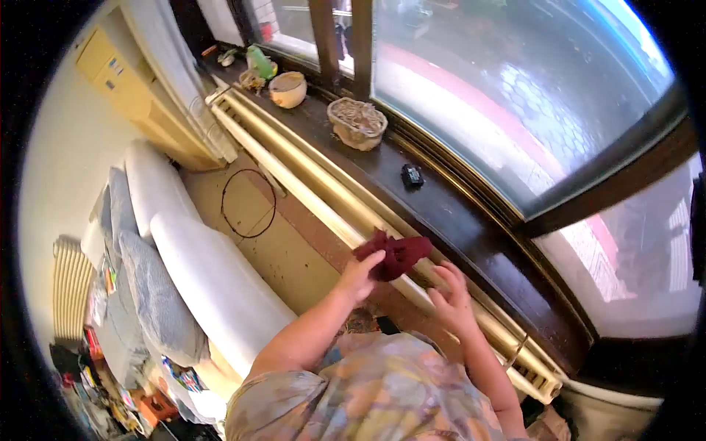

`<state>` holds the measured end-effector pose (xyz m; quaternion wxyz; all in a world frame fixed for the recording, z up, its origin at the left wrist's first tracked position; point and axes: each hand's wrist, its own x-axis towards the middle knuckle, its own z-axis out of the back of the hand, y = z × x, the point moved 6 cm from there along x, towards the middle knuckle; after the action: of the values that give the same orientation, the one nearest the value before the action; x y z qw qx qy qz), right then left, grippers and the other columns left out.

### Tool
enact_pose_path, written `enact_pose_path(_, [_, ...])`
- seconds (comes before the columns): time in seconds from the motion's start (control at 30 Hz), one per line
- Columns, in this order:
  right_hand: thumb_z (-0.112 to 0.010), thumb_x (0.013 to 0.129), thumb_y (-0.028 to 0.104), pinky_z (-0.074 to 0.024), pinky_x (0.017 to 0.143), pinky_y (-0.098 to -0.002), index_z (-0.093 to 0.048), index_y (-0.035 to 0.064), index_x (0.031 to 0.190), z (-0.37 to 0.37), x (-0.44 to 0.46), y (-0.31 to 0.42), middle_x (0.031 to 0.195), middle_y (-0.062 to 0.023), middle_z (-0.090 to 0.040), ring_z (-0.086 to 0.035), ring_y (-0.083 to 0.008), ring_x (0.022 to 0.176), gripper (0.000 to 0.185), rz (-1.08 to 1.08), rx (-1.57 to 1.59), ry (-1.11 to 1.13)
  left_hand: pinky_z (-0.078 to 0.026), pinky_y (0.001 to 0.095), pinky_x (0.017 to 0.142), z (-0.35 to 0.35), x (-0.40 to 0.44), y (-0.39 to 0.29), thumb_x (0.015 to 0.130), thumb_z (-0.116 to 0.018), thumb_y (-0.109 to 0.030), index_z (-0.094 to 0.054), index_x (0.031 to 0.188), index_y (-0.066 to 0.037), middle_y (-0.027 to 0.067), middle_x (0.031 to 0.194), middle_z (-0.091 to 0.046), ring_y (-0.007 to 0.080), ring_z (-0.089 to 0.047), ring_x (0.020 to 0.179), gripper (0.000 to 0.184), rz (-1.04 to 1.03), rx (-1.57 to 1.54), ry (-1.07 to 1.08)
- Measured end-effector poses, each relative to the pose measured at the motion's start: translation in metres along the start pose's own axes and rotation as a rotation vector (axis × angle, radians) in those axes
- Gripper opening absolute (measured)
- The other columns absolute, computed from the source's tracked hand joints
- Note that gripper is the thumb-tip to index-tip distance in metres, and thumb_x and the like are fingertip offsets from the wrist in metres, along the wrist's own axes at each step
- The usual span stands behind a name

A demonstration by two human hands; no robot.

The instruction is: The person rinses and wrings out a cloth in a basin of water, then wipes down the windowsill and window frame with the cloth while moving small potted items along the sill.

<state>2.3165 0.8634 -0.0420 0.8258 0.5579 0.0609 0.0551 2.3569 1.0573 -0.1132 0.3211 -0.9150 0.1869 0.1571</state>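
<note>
A crumpled dark red cloth [397,254] is in my left hand [360,275], whose thumb and fingers are closed on its near side. The cloth is held over the long cream radiator [312,198] in front of the windowsill. Just right of the cloth, my right hand [451,292] is raised with its fingers apart and slightly bent, holding nothing. A small black object [412,176] lies on the dark windowsill [471,228] beyond my hands; its kind is not clear.
Along the sill stand a woven-looking planter [357,123], a round pot [287,90] and a green item [260,62]. Large windows [500,95] rise behind. To the left is a white sofa [206,272] with grey cushions [158,294]. A dark cable loop [248,203] lies on the floor.
</note>
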Motion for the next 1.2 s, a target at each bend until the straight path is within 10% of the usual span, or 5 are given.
enact_pose_path(0.1, [-0.057, 0.077, -0.001, -0.048, 0.08, -0.03, -0.054, 0.0081, 0.115, 0.04, -0.009, -0.014, 0.126, -0.0111, -0.042, -0.047, -0.0224, 0.112, 0.039, 0.072, -0.231, -0.243, -0.041, 0.039, 0.096, 0.014, 0.002, -0.039, 0.078, -0.063, -0.006, -0.045, 0.125, -0.007, 0.0085, 0.118, -0.053, 0.024, -0.051, 0.109, 0.05, -0.211, 0.011, -0.132])
enact_pose_path(0.37, [-0.057, 0.076, 0.001, -0.0348, 0.095, -0.0367, -0.053, 0.0068, 0.114, 0.085, -0.026, -0.052, 0.116, -0.0143, -0.041, -0.043, -0.0298, 0.11, 0.038, 0.072, -0.53, -0.446, -0.045, 0.0384, 0.092, 0.09, 0.062, -0.184, 0.077, -0.061, 0.002, -0.043, 0.123, -0.004, 0.0092, 0.114, -0.053, 0.0249, -0.053, 0.106, 0.05, -0.889, -0.205, -0.372])
enact_pose_path(0.5, [-0.059, 0.075, 0.004, -0.0346, 0.094, -0.0361, -0.056, 0.0067, 0.109, 0.094, -0.02, -0.071, 0.114, -0.0121, -0.04, -0.042, -0.0274, 0.108, 0.034, -0.063, -0.415, -0.452, -0.046, 0.0379, 0.09, 0.089, 0.102, -0.222, 0.073, -0.059, 0.004, -0.038, 0.126, -0.004, 0.0116, 0.116, -0.05, 0.0266, -0.053, 0.104, 0.058, -0.804, -0.223, -0.422])
enact_pose_path(0.77, [-0.06, 0.074, 0.007, -0.0343, 0.094, -0.0374, -0.056, 0.0088, 0.107, 0.094, -0.018, -0.067, 0.113, -0.0109, -0.039, -0.041, -0.0271, 0.109, 0.033, -0.178, -0.32, -0.419, -0.048, 0.0262, 0.081, 0.053, 0.122, -0.156, 0.074, -0.056, 0.01, -0.038, 0.131, -0.009, 0.0156, 0.11, -0.055, 0.0211, -0.056, 0.093, 0.063, -0.723, 0.401, -0.549])
enact_pose_path(1.2, [-0.058, 0.075, 0.01, -0.0327, 0.096, -0.0366, -0.057, 0.0067, 0.106, 0.101, -0.021, -0.078, 0.115, -0.0116, -0.041, -0.041, -0.0263, 0.111, 0.031, -0.126, -0.302, -0.37, -0.033, 0.0389, 0.1, -0.048, 0.037, 0.029, 0.066, -0.072, -0.015, -0.05, 0.114, -0.008, 0.0202, 0.125, -0.043, 0.0364, -0.041, 0.117, 0.053, -0.751, 0.994, -0.373])
